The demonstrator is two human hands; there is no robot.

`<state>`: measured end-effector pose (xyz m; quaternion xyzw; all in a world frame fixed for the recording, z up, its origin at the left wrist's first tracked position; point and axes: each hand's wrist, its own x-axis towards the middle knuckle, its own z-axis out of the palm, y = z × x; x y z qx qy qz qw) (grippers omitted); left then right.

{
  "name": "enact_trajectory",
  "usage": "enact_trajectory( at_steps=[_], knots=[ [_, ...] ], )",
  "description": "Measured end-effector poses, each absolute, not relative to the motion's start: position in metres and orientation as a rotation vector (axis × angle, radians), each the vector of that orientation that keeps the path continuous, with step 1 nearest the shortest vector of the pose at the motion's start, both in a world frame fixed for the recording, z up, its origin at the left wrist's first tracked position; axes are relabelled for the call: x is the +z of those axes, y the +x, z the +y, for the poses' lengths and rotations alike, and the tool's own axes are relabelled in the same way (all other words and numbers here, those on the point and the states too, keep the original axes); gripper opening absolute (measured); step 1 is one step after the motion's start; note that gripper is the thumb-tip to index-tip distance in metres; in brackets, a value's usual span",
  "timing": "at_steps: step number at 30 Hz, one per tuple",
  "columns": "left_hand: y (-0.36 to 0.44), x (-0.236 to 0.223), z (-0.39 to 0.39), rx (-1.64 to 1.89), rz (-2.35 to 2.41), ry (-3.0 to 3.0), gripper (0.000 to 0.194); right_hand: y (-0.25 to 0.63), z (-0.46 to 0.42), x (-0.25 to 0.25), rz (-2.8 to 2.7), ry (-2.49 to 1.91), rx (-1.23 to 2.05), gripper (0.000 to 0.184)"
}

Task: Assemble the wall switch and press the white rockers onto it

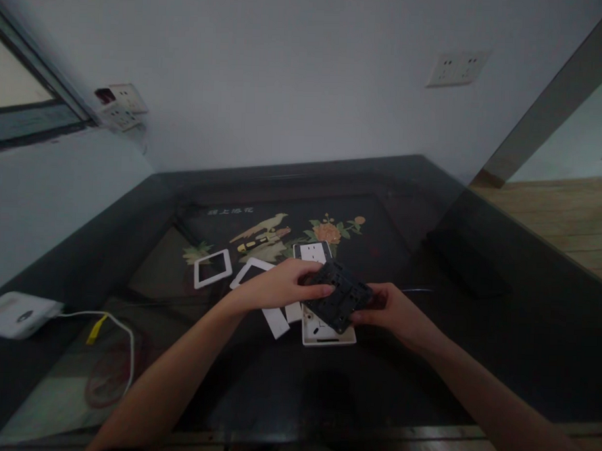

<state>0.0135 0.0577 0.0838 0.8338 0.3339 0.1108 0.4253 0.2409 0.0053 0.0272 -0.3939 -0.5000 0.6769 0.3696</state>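
Observation:
Both hands hold a black plastic socket module (pixel 339 296) just above the dark table (pixel 285 383). My left hand (pixel 279 285) grips its left edge, fingers curled over the top. My right hand (pixel 389 309) pinches its right edge. Directly beneath lies a white socket plate (pixel 327 335). Another white socket face (pixel 312 251) lies just behind the module. A white square frame (pixel 212 268) lies to the left, a second white frame (pixel 250 270) sits partly hidden behind my left hand, and a small white strip (pixel 276 322) lies under my left wrist.
The table top bears a painted bird and flowers (pixel 281 231). A white box (pixel 16 314) with a white cable (pixel 119 331) and yellow tag sits at the left edge. Wall sockets (pixel 457 66) are on the back wall, and more sockets (pixel 120 105) near the window.

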Motion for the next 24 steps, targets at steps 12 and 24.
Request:
enact_trajectory(
  at_steps=[12,24],
  knots=[
    [0.014,0.087,0.055,0.403,0.754,2.124,0.031,0.246,0.001,0.027,-1.315,-0.859,1.769,0.048],
    [0.018,0.083,0.052,0.538,0.694,2.151,0.028,0.234,-0.007,0.036,-0.859,-1.159,1.628,0.045]
  ],
)
